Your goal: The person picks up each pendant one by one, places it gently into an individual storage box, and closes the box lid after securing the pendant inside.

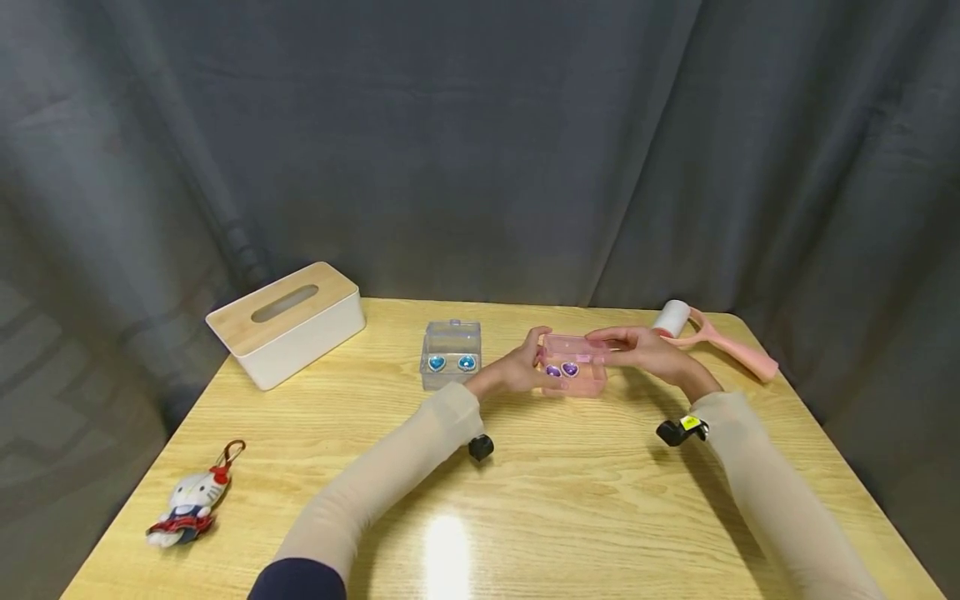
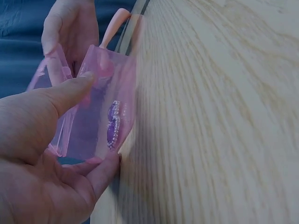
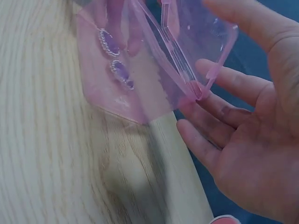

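Observation:
A small clear pink box [image 1: 573, 383] rests on the table with its lid [image 1: 566, 346] raised. Inside lie two purple heart-shaped gems with sparkling rims [image 1: 570, 369]. My left hand [image 1: 521, 371] grips the box at its left side, thumb along one face and fingers at the opposite edge. Over on the right, my right hand [image 1: 641, 350] holds the lid between thumb and fingers, near the hinge edge in the right wrist view. Left of the hands stands a clear bluish-grey box [image 1: 450, 379], its lid up, with two blue heart-shaped gems [image 1: 467, 362] in it.
A white tissue box with a wooden top [image 1: 315, 342] stands at the back left. A plush cat charm with a red clip [image 1: 191, 504] lies at the front left. At the back right is a pink-handled lint roller [image 1: 735, 346], close behind my right hand. A dark curtain [image 1: 480, 150] hangs behind the table.

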The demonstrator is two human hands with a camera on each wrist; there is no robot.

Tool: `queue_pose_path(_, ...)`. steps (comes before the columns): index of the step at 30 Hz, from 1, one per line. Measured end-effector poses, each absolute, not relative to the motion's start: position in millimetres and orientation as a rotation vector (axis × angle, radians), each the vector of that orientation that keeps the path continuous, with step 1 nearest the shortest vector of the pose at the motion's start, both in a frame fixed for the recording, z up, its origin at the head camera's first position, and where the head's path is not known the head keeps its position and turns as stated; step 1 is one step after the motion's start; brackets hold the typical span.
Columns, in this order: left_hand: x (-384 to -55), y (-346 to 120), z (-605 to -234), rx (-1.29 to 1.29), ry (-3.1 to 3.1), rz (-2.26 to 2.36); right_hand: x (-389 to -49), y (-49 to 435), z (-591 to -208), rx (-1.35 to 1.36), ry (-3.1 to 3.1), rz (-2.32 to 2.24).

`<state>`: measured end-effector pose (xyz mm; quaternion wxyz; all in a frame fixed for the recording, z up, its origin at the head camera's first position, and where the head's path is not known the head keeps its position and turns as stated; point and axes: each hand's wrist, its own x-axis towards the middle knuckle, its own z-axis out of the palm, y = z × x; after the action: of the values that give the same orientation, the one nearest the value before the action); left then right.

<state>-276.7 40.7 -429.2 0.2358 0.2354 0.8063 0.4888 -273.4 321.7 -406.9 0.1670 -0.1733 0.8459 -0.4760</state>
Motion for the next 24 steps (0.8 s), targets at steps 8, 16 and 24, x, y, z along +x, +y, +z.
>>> queue_pose_path(8, -279, 46, -433, 0.73, 2.18, 1.328, -266, 322, -406, -0.658, 2.47, -1.249)
queue_pose_path(16, -282, 40, -436, 0.674, 2.083, 1.384, -264, 315, -405, -0.712, 2.459, -1.233)
queue_pose_path(24, -281, 37, -436, 0.682, 2.081, 1.392, -264, 311, -403, -0.743, 2.422, -1.237)
